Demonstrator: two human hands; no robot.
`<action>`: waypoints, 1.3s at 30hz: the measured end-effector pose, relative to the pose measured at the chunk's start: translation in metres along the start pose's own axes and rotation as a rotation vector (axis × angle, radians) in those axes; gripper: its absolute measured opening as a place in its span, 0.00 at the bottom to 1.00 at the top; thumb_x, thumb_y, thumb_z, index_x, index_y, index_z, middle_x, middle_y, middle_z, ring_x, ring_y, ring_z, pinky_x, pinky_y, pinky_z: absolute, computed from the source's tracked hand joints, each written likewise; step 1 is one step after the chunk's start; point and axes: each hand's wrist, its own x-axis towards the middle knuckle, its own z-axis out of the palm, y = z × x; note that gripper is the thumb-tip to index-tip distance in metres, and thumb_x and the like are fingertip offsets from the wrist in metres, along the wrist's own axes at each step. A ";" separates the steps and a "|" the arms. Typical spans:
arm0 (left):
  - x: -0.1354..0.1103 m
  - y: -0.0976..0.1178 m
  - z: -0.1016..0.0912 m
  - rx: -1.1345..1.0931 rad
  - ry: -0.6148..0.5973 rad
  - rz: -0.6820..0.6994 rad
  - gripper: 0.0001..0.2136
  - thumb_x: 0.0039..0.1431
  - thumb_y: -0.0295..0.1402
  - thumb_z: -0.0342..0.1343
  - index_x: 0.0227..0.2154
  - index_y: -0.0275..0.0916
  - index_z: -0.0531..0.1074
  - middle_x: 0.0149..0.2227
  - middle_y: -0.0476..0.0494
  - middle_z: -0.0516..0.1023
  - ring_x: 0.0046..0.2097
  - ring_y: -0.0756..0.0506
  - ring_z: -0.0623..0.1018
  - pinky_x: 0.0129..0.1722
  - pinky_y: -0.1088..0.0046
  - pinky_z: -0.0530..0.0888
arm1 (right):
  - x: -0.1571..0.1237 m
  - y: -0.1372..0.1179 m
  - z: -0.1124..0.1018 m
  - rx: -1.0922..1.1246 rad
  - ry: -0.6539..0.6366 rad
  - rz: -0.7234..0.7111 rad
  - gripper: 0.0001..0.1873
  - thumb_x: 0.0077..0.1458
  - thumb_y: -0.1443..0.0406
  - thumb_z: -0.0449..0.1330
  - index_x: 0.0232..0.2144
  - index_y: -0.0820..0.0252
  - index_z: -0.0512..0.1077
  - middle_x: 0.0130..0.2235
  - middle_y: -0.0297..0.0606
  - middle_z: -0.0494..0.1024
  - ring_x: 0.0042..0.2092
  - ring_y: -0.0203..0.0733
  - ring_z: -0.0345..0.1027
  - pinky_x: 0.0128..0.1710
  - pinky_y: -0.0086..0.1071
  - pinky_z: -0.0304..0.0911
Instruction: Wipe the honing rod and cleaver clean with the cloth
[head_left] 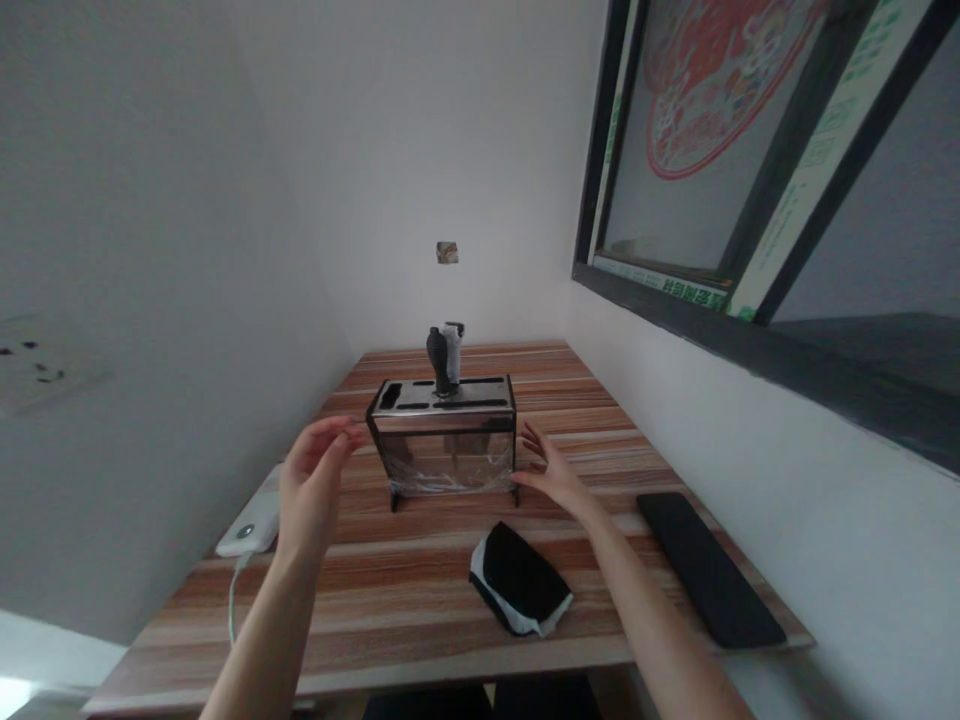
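A metal knife block with a clear front panel stands on the wooden table. Two knife handles, one black and one white, stick up from its slotted top. My left hand hovers just left of the block, fingers apart and slightly curled, holding nothing. At the block's lower right corner my right hand is spread open, fingertips close to or touching the frame.
A folded black and white cloth lies in front of the block. A black phone lies at the right by the wall. A white power bank with a cable sits at the left edge. Walls close in on three sides.
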 end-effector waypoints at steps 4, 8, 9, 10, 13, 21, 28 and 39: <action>-0.001 -0.067 -0.020 0.060 -0.134 -0.247 0.24 0.50 0.39 0.62 0.51 0.40 0.67 0.54 0.39 0.71 0.54 0.41 0.72 0.52 0.63 0.70 | -0.001 0.005 0.002 0.009 -0.020 -0.010 0.53 0.38 0.60 0.72 0.63 0.43 0.51 0.65 0.43 0.56 0.63 0.52 0.54 0.59 0.51 0.55; 0.003 -0.088 -0.024 0.039 -0.461 -0.354 0.31 0.49 0.40 0.64 0.56 0.40 0.62 0.60 0.35 0.64 0.62 0.36 0.63 0.60 0.57 0.62 | 0.001 0.000 0.006 0.022 -0.049 0.000 0.51 0.39 0.61 0.72 0.62 0.43 0.52 0.64 0.41 0.58 0.63 0.51 0.54 0.59 0.50 0.56; 0.002 -0.089 -0.023 0.026 -0.521 -0.397 0.32 0.48 0.39 0.64 0.57 0.41 0.61 0.61 0.35 0.64 0.63 0.36 0.63 0.60 0.56 0.62 | 0.002 -0.002 0.007 0.026 -0.052 0.007 0.50 0.39 0.61 0.72 0.62 0.43 0.53 0.64 0.41 0.58 0.63 0.50 0.54 0.59 0.50 0.56; 0.002 -0.090 -0.021 0.014 -0.568 -0.437 0.35 0.48 0.39 0.65 0.58 0.42 0.59 0.61 0.36 0.63 0.62 0.36 0.63 0.60 0.55 0.62 | 0.003 -0.005 0.008 0.032 -0.052 0.015 0.50 0.39 0.61 0.72 0.61 0.43 0.54 0.64 0.40 0.58 0.63 0.50 0.53 0.59 0.50 0.56; 0.002 -0.095 -0.017 0.004 -0.653 -0.489 0.41 0.45 0.38 0.67 0.61 0.43 0.54 0.60 0.37 0.65 0.60 0.37 0.67 0.60 0.54 0.62 | 0.008 -0.012 0.009 0.064 -0.086 0.023 0.47 0.38 0.62 0.72 0.60 0.43 0.57 0.65 0.38 0.57 0.64 0.50 0.53 0.60 0.49 0.55; 0.013 -0.117 -0.020 0.079 -0.667 -0.438 0.33 0.39 0.41 0.70 0.50 0.39 0.66 0.58 0.36 0.69 0.60 0.35 0.67 0.62 0.57 0.61 | 0.011 -0.023 0.013 0.104 -0.202 -0.002 0.43 0.37 0.64 0.72 0.56 0.47 0.63 0.62 0.37 0.64 0.63 0.48 0.55 0.63 0.46 0.51; 0.024 -0.118 -0.025 0.108 -0.723 -0.457 0.32 0.38 0.41 0.71 0.47 0.38 0.69 0.51 0.36 0.75 0.55 0.35 0.72 0.58 0.54 0.64 | 0.013 -0.016 0.010 0.127 -0.209 0.037 0.41 0.37 0.64 0.72 0.55 0.49 0.65 0.62 0.38 0.64 0.62 0.49 0.57 0.62 0.47 0.52; 0.035 -0.110 -0.020 0.106 -0.811 -0.457 0.31 0.33 0.39 0.73 0.44 0.36 0.73 0.47 0.35 0.78 0.53 0.35 0.74 0.57 0.56 0.64 | 0.017 -0.017 0.010 0.110 -0.175 0.007 0.43 0.33 0.64 0.74 0.55 0.51 0.65 0.61 0.40 0.65 0.62 0.49 0.57 0.63 0.47 0.50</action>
